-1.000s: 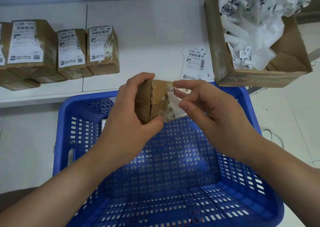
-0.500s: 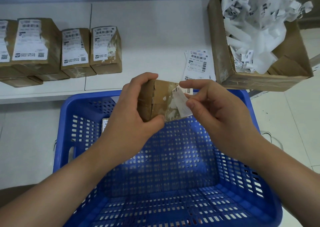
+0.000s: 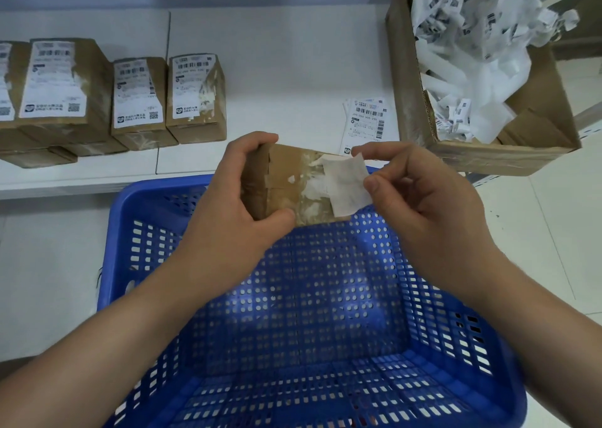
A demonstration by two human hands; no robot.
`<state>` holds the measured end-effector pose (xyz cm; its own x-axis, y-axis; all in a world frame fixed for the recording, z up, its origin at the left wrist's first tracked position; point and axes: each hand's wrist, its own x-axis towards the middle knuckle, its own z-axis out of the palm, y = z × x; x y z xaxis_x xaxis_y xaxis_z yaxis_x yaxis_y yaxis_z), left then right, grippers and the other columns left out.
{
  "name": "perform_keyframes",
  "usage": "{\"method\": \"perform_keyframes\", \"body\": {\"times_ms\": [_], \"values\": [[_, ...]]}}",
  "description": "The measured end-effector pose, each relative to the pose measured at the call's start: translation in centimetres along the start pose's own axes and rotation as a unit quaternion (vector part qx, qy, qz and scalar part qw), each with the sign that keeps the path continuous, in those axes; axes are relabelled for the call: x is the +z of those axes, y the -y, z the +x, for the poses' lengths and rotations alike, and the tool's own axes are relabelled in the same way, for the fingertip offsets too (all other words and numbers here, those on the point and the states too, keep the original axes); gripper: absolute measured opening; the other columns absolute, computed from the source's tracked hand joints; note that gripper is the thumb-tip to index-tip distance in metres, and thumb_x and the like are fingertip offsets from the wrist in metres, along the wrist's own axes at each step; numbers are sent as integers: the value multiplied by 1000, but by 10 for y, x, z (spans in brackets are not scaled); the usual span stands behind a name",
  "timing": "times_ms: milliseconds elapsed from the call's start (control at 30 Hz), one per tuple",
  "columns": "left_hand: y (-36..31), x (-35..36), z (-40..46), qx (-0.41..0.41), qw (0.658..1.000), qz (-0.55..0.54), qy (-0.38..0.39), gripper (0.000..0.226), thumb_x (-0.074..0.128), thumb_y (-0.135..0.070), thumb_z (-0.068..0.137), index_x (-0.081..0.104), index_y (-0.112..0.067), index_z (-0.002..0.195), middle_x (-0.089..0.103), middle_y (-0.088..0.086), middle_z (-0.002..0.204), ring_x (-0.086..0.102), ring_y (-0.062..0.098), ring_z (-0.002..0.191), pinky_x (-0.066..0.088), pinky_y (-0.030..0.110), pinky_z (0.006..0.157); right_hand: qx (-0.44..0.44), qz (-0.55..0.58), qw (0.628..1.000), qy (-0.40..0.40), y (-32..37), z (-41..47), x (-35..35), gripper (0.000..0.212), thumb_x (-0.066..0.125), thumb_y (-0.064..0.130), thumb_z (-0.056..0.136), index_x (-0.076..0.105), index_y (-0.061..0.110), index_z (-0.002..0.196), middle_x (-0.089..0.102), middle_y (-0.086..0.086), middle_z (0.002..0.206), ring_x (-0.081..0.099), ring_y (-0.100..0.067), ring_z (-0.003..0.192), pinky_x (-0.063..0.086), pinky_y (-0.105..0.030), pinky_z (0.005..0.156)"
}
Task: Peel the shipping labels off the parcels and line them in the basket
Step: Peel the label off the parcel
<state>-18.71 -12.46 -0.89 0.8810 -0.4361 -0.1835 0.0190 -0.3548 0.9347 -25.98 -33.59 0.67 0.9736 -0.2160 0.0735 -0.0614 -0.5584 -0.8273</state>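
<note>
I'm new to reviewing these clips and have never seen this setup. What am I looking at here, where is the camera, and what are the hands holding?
There is no machine: a person works bare-handed, and the single camera sits on their head, looking forward and down. The left hand grips a small cardboard parcel above a blue plastic basket. The right hand pinches a white label piece that is partly lifted off the parcel; torn white residue remains on the cardboard. On the white table behind stand more labelled parcels at left, a small stack of peeled labels and, at right, an open cardboard box full of crumpled white label scraps.
</note>
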Motion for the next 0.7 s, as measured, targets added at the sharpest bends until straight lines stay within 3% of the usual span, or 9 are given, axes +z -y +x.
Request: {"method": "perform_keyframes", "body": {"times_ms": [67,133,267,300,367,467,600,700], "values": [[1,0,0,-1,1000,5,5,75,76,-5,88,39,-61,123,55,-44,102,64,-5,94,51,7,71,-5,-1,1000,0,-1,-1,-1,15,61,12,98,56,12,83,66,18,124,59,-13,59,38,-13,56],[1,1,0,-2,1000,15,5,76,77,-8,88,39,-63,124,54,-38,109,63,-4,96,51,8,72,-6,-3,1000,-2,-1,-2,-1,15,61,11,98,57,12,83,66,17,123,57,-14,61,37,-9,58],[5,2,0,2,999,32,5,76,77,-11,88,38,-63,127,52,-23,124,64,6,98,51,10,73,1,5,1000,-20,-3,-1,-4,15,61,14,98,58,13,84,67,19,122,64,-25,73,48,-28,64],[5,3,0,3,999,38,6,76,77,-11,88,38,-62,129,52,-20,125,63,8,98,51,10,73,2,4,1000,-20,-3,-1,-4,15,61,13,98,58,13,84,67,19,121,65,-25,74,49,-26,64],[8,4,0,6,998,58,6,76,77,-12,87,37,-61,131,50,-17,129,60,5,103,53,12,75,0,0,1000,-19,-2,-1,-3,17,62,11,98,58,15,82,67,19,119,64,-21,73,47,-19,63],[18,-1,5,-7,996,85,-10,78,77,-12,87,37,-58,135,46,-16,133,54,-2,111,50,16,82,-7,41,998,-46,5,-1,-6,21,62,12,98,55,22,81,69,18,116,70,-20,84,55,-34,68],[26,-6,10,-31,997,67,-28,75,76,-12,88,37,-53,138,53,-11,132,59,5,111,49,15,85,-25,25,997,-65,8,0,-15,25,62,15,96,51,31,80,69,21,117,71,-12,93,53,-21,69],[24,0,7,-32,998,50,-18,74,76,-10,90,38,-52,137,53,-24,124,61,-3,105,49,5,78,-18,10,998,-54,-1,0,-15,25,63,13,96,54,30,80,69,17,116,71,-9,91,47,-11,69]]}}
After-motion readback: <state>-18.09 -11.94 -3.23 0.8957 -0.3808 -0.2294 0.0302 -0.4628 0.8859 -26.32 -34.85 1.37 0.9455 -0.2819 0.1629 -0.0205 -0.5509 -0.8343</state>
